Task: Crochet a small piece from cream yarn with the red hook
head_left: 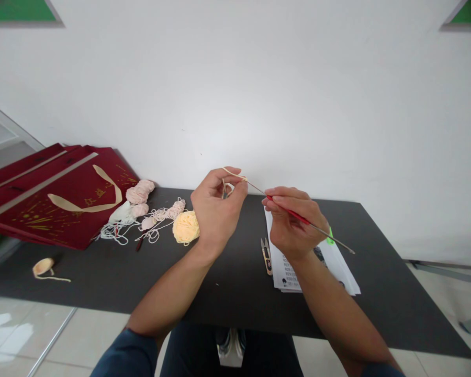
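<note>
In my right hand [296, 217] is a crochet hook [298, 216] with a red grip and metal shafts at both ends. One tip of the hook reaches left to the fingertips of my left hand [220, 204]. There my left thumb and finger pinch cream yarn [232, 173], which runs over the raised forefinger and loops below it. Whether a stitch sits on the hook tip is too small to tell. A yellow yarn ball [186, 228] lies beside my left wrist, partly hidden by it.
Printed sheets [287, 277] lie under my right forearm, with thread snips [266, 256] at their left edge. Pink yarn [140, 192] and white yarn [118, 226] lie near dark red bags [74, 193]. A small cream crocheted piece [44, 266] rests at the left of the black table [227, 298].
</note>
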Available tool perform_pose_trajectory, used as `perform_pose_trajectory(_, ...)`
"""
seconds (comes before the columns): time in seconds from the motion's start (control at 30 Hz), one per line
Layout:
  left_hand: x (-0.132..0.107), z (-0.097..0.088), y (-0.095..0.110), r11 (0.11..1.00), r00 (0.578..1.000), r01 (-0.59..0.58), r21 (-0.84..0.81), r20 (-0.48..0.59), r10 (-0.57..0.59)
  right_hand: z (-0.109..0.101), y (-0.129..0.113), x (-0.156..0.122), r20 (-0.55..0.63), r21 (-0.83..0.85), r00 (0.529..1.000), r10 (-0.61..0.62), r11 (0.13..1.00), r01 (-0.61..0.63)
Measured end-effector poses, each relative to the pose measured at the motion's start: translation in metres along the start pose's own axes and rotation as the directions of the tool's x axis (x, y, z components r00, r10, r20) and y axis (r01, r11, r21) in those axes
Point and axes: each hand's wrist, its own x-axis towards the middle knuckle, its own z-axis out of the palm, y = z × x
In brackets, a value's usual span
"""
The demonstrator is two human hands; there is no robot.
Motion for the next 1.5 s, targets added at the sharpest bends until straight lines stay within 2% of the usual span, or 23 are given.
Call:
perform_pose_trajectory(0.13, 0.0, 0.002, 0.0, 1.0, 1.0, 0.013, 0.002, -0.017, -0.013, 0.001, 0.0, -0.002, -0.007, 0.016, 1.0, -0.005, 1.0, 0.005)
perform_pose_trajectory(0.23, -0.001, 0.004, 0.0, 0.998, 0.999, 0.052, -0.034, -0.011, -0.053, 0.003, 0.001, -0.004, 0.024, -0.013, 0.995, -0.092, 0.996, 0.092)
perform_pose_trajectory(0.33, 0.002, 0.005, 0.0, 0.966, 0.986, 0.165, -0.2, 0.023, -0.164, 0.006, 0.003, -0.007, 0.039, -0.058, 0.984, -0.175, 0.983, 0.177)
perform_pose_trajectory(0.4, 0.007, 0.005, -0.001, 0.898, 0.962, 0.271, -0.345, 0.081, -0.26, 0.008, 0.005, -0.009, 0.041, -0.065, 0.984, -0.174, 0.982, 0.177)
perform_pose_trajectory(0.47, 0.012, 0.003, 0.0, 0.817, 0.929, 0.369, -0.443, 0.16, -0.333, 0.01, 0.008, -0.011, 0.043, -0.045, 0.987, -0.153, 0.987, 0.155)
perform_pose_trajectory(0.57, 0.018, 0.001, 0.002, 0.74, 0.886, 0.463, -0.488, 0.255, -0.386, 0.01, 0.01, -0.013, 0.048, 0.039, 0.995, -0.092, 0.995, 0.09)
perform_pose_trajectory(0.67, 0.021, -0.001, 0.004, 0.727, 0.87, 0.493, -0.478, 0.289, -0.4, 0.009, 0.01, -0.013, 0.067, 0.144, 0.994, 0.082, 0.985, -0.091)
perform_pose_trajectory(0.77, 0.023, -0.001, 0.005, 0.737, 0.869, 0.494, -0.462, 0.297, -0.396, 0.011, 0.01, -0.013, 0.064, 0.291, 0.956, 0.287, 0.911, -0.293)
perform_pose_trajectory(0.83, 0.023, -0.001, 0.005, 0.738, 0.87, 0.491, -0.462, 0.299, -0.392, 0.014, 0.011, -0.012, 0.061, 0.381, 0.922, 0.383, 0.844, -0.377)
perform_pose_trajectory(0.93, 0.022, -0.001, 0.004, 0.737, 0.872, 0.488, -0.467, 0.305, -0.383, 0.015, 0.014, -0.006, 0.077, 0.472, 0.88, 0.469, 0.76, -0.446)
perform_pose_trajectory(1.07, 0.02, -0.003, 0.0, 0.761, 0.872, 0.48, -0.436, 0.329, -0.362, 0.01, 0.023, 0.006, 0.145, 0.546, 0.855, 0.499, 0.68, -0.489)
perform_pose_trajectory(1.17, 0.019, -0.004, -0.004, 0.828, 0.891, 0.431, -0.359, 0.313, -0.328, 0.0, 0.028, 0.015, 0.167, 0.483, 0.862, 0.479, 0.722, -0.495)
perform_pose_trajectory(1.27, 0.019, -0.005, -0.008, 0.882, 0.909, 0.383, -0.274, 0.283, -0.307, -0.009, 0.026, 0.019, 0.182, 0.371, 0.893, 0.412, 0.812, -0.451)
perform_pose_trajectory(1.4, 0.017, -0.005, -0.014, 0.933, 0.944, 0.3, -0.197, 0.204, -0.261, -0.011, 0.011, 0.015, 0.159, 0.145, 0.947, 0.279, 0.942, -0.302)
perform_pose_trajectory(1.5, 0.013, -0.004, -0.015, 0.982, 0.984, 0.15, -0.117, 0.112, -0.137, -0.007, -0.004, 0.011, 0.182, 0.033, 0.966, 0.186, 0.98, -0.195)
